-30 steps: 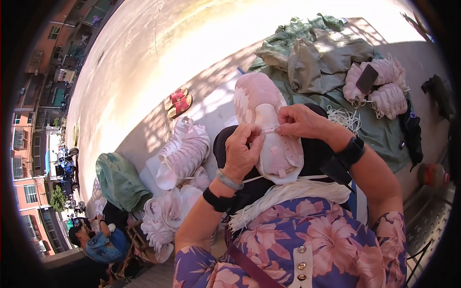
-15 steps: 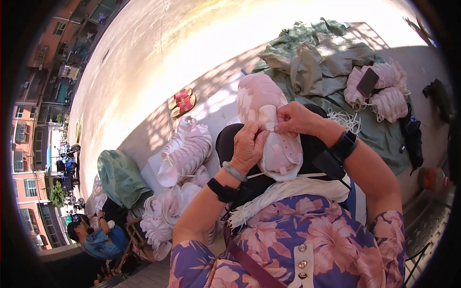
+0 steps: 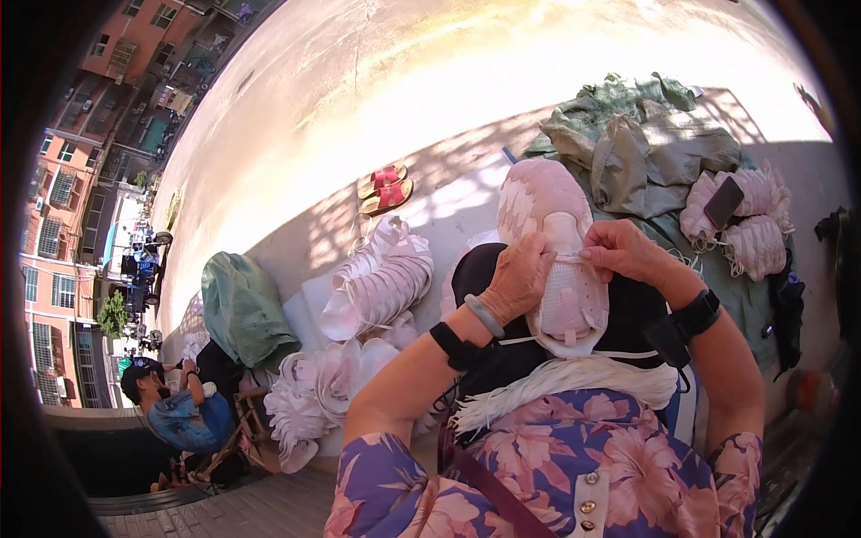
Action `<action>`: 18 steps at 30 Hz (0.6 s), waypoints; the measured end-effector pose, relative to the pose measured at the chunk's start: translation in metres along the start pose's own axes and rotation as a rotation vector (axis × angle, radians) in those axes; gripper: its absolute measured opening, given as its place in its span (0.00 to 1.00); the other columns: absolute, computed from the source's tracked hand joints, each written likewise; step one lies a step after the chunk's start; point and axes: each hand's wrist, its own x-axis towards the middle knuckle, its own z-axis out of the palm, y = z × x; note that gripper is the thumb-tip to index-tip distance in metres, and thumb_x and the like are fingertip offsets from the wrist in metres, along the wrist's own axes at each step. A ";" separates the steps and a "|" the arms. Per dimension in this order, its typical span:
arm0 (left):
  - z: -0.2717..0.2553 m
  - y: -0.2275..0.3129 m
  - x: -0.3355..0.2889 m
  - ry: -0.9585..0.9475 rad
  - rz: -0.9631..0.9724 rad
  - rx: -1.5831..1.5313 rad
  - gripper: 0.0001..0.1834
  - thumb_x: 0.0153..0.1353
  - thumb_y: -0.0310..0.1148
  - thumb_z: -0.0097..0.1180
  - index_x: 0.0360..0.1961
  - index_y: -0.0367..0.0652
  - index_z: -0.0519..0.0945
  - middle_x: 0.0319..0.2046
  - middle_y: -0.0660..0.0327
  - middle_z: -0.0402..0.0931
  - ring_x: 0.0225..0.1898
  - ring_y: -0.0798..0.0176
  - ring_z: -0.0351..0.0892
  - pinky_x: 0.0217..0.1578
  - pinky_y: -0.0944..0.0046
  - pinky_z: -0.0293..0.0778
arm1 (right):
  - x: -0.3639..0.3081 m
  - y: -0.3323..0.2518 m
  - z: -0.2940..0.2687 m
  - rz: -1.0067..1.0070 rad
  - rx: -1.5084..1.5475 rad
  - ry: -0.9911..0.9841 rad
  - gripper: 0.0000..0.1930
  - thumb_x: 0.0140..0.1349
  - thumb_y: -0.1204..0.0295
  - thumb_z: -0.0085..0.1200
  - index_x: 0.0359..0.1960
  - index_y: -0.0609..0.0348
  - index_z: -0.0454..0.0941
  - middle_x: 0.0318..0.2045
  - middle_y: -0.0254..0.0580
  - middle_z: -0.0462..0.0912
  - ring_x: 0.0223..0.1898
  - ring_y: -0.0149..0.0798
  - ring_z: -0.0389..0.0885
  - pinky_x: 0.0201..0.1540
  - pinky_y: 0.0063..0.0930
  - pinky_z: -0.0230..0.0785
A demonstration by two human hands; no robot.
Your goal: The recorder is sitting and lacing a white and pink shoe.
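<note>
A pale pink sneaker upper [image 3: 544, 190] lies on my lap, its patterned toe pointing away from me and its mesh tongue end toward me. My left hand [image 3: 518, 280] is closed, fingertips pressed on the left edge of the lacing opening. On the opposite edge, my right hand [image 3: 628, 255] pinches a thin white shoelace [image 3: 569, 259] that runs across the opening between the hands. Its tip is hidden by the fingers. Nearer me, a thick bundle of white laces [image 3: 565, 377] lies across my lap.
On the left are a stack of pale uppers [image 3: 381, 278], a loose heap of uppers [image 3: 314, 386] and a green sack [image 3: 242, 300]. Red sandals [image 3: 387, 189] lie beyond. At right, a phone [image 3: 723, 203] rests on bundled uppers [image 3: 758, 242] beside green sacking [image 3: 628, 157]. Another person [image 3: 184, 417] sits far left.
My hands have drawn apart: the right one has shifted from beside the left to the opening's right edge. The whole view has shifted, so everything appears further right and lower.
</note>
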 end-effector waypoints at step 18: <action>-0.028 0.019 -0.005 0.124 0.023 0.202 0.06 0.62 0.28 0.49 0.29 0.38 0.68 0.21 0.53 0.68 0.23 0.52 0.70 0.26 0.59 0.66 | -0.025 -0.001 0.009 -0.383 -0.545 0.213 0.11 0.53 0.70 0.55 0.36 0.60 0.73 0.20 0.46 0.76 0.24 0.48 0.77 0.28 0.37 0.66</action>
